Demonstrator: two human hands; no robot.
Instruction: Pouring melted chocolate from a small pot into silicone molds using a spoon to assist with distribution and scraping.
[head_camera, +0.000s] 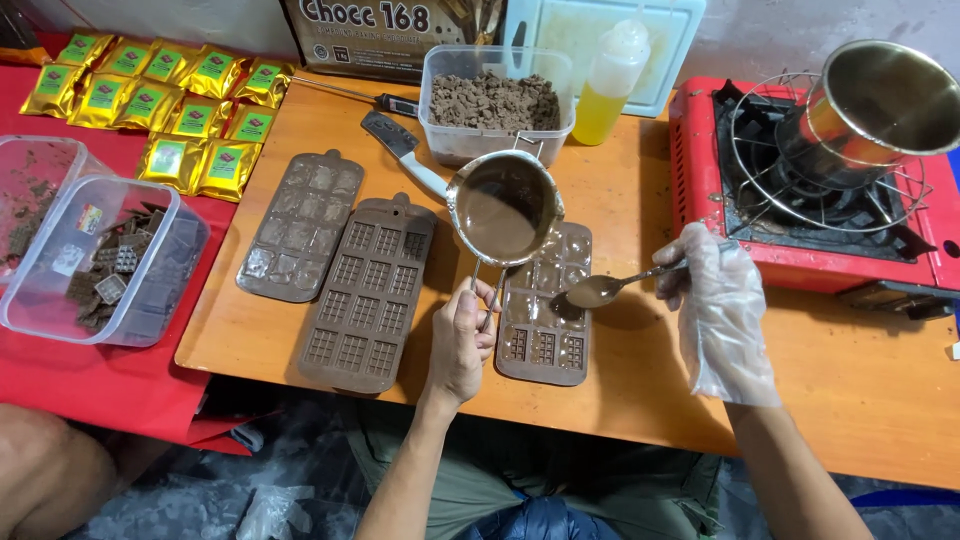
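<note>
Orange-topped and set low beside a red cloth, the wooden table (640, 400) carries a chocolate-moulding setup. Bare, the left hand (462, 340) is clenched around the thin wire handle of a small metal pot (505, 208), held tilted over the mould; liquid chocolate makes it front-heavy, so a grip well up the handle, close to the bowl, looks steadiest, and the smooth wire could twist in the fingers. Wearing a loose clear glove, the right hand (715, 300) pinches the end of a metal spoon (610, 288) whose bowl, full of melted chocolate, hangs just above the brown silicone mould (545, 335). That mould is soft and floppy, likely to sag if lifted by one edge once filled. Two more moulds (335, 265) lie to the left, apparently empty. Farther out are a tub of chocolate chunks (495, 100), a squeeze bottle (610, 85), gold packets (165, 100), clear plastic boxes (90, 255), and a red gas stove (800, 180) bearing a steel pot (875, 105).
</note>
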